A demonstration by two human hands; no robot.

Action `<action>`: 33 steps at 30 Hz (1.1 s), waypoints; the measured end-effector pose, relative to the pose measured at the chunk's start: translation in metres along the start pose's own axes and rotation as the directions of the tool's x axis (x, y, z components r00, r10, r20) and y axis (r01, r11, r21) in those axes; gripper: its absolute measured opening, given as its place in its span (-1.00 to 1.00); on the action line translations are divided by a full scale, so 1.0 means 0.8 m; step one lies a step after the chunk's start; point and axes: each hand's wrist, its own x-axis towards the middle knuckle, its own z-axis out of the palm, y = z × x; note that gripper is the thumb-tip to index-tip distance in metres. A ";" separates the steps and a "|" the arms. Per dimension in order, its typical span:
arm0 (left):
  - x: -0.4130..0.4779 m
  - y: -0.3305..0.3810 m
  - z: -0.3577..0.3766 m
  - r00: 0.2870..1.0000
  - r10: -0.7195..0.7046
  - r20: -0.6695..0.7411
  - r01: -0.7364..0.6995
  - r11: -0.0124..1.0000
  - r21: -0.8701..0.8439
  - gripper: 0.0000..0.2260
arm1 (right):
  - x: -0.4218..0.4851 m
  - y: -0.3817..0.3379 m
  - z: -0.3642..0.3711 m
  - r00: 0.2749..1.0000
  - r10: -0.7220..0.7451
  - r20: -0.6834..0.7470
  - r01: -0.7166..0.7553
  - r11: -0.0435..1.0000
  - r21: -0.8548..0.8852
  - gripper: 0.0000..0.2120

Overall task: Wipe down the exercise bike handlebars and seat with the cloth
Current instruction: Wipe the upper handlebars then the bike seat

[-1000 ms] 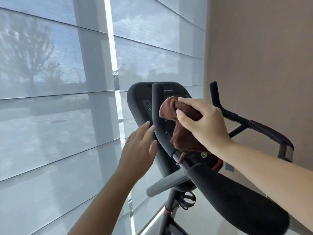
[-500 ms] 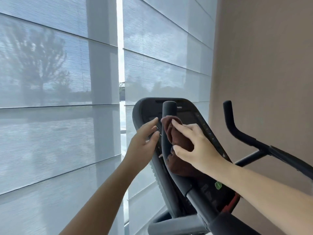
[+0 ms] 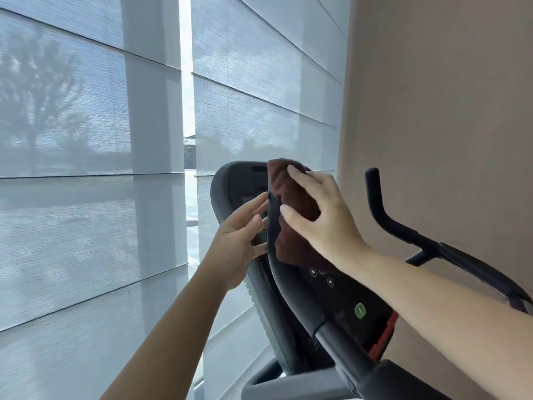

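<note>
Writing: none readable on the console (image 3: 340, 287); only two small round white icons and a green round button (image 3: 360, 310) show, with a red strip at its lower right edge
Cloth (image 3: 294, 215): brown, soft and bunched, draped over the top end of the left bar (image 3: 291, 287) and hanging down its right side
Left bar: black, round, matte tube; long axis runs from lower right near the camera up and away to a tip hidden under the cloth, curving slightly
Right bar (image 3: 403, 226): same black tube, tip upright, bent at mid-length, well apart from the cloth
Right hand (image 3: 326, 217): fingers curled over the cloth, pressing it on the bar, thumb low, index finger at the top
Left hand (image 3: 239, 241): just left of the bar, fingers loosely spread, holding nothing; fingertips seem to touch the bar's edge, though blur leaves this unsure
Console: dark, glossy face in a grey rounded shell, tilted back behind the bars
Blinds (image 3: 86, 197): pale woven fabric in horizontal bands
Wall (image 3: 447, 111): plain beige, at right
</note>
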 end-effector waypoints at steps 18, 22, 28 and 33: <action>0.018 -0.023 -0.036 0.962 -0.023 0.272 0.107 0.949 -0.297 -0.68 | -0.054 -0.033 -0.019 0.934 0.345 -0.093 -0.356 0.922 -0.149 -0.52; 0.023 -0.022 -0.041 0.960 -0.026 0.278 0.114 0.945 -0.306 -0.69 | -0.009 -0.033 0.017 0.916 0.182 -0.358 -0.228 0.969 -0.092 -0.54; 0.033 -0.028 -0.048 0.949 -0.057 0.310 0.163 0.931 -0.328 -0.69 | -0.009 -0.028 0.052 0.978 0.115 -0.175 -0.178 0.898 -0.403 -0.38; 0.037 -0.037 -0.054 0.937 -0.038 0.347 0.175 0.911 -0.374 -0.72 | -0.079 -0.055 0.029 0.938 0.338 0.083 -0.173 0.660 -0.731 -0.42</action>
